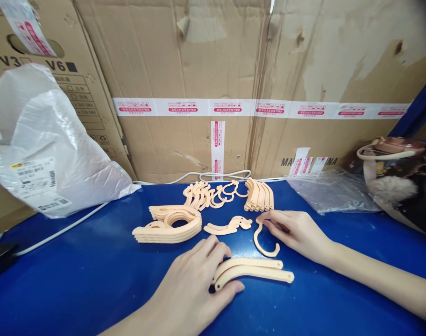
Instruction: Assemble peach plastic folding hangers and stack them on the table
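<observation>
We are seeing bright, mostly even light, which is leaving soft shadows beneath the stacked pieces. The white bag is showing pale highlights; the clear plastic is glinting. The handbag is looking dim, and the upper right corner is darkening and blurring.

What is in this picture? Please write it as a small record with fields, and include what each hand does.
Left hand: thumb and fingers on either side of two curved strips; firmness of grip unclear
Right hand: fingertips pinch one end of a hook
Surface: blue table
Beyond left hand: stack of pale pieces
Farther back, right: row of curved pieces
Background: cardboard
</observation>
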The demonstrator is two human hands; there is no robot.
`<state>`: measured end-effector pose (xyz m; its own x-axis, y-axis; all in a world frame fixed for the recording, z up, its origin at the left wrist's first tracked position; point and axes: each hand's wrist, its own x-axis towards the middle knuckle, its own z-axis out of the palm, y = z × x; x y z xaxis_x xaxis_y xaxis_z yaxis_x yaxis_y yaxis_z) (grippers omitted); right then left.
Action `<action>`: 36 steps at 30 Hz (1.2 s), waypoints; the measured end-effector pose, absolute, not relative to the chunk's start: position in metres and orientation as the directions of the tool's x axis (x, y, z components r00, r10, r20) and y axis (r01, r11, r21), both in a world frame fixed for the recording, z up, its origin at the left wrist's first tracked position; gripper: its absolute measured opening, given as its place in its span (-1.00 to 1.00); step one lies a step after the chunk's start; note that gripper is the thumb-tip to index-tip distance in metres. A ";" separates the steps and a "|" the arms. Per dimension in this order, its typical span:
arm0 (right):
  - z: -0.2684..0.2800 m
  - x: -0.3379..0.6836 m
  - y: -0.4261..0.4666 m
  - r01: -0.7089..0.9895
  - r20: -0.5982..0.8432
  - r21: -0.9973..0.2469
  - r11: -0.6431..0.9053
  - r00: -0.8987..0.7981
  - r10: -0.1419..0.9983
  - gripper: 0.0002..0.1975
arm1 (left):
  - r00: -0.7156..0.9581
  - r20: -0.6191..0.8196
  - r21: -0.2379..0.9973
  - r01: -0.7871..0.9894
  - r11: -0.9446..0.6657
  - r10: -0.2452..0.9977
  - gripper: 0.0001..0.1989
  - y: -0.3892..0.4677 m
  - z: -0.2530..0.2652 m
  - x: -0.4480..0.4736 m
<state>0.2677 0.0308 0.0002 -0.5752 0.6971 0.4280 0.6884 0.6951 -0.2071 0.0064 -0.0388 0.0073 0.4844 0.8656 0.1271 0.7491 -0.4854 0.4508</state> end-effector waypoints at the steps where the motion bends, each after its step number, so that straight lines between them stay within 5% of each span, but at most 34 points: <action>1: 0.000 0.267 0.031 0.688 0.432 -0.213 0.694 -0.571 0.698 -0.80 | 0.496 0.120 0.458 0.741 -0.491 0.860 -0.85 -0.038 0.006 0.006; 15: 0.000 0.266 0.033 0.641 0.513 -0.087 0.762 -0.627 0.586 -0.76 | 0.535 0.154 0.414 0.728 -0.546 0.831 -0.90 -0.039 0.004 0.005; 22: -0.002 0.271 0.033 0.612 0.490 -0.051 0.789 -0.673 0.554 -0.70 | 0.534 0.216 0.418 0.706 -0.571 0.818 -0.73 -0.039 0.006 0.006; 26: 0.003 0.271 0.031 0.589 0.455 0.056 0.806 -0.734 0.504 -0.68 | 0.573 0.174 0.430 0.687 -0.585 0.801 -0.88 -0.039 0.007 0.010; 36: 0.013 0.271 0.036 0.529 0.369 0.383 0.757 -0.839 0.400 -0.72 | 0.574 0.173 0.480 0.660 -0.578 0.800 -0.87 -0.038 0.004 0.010</action>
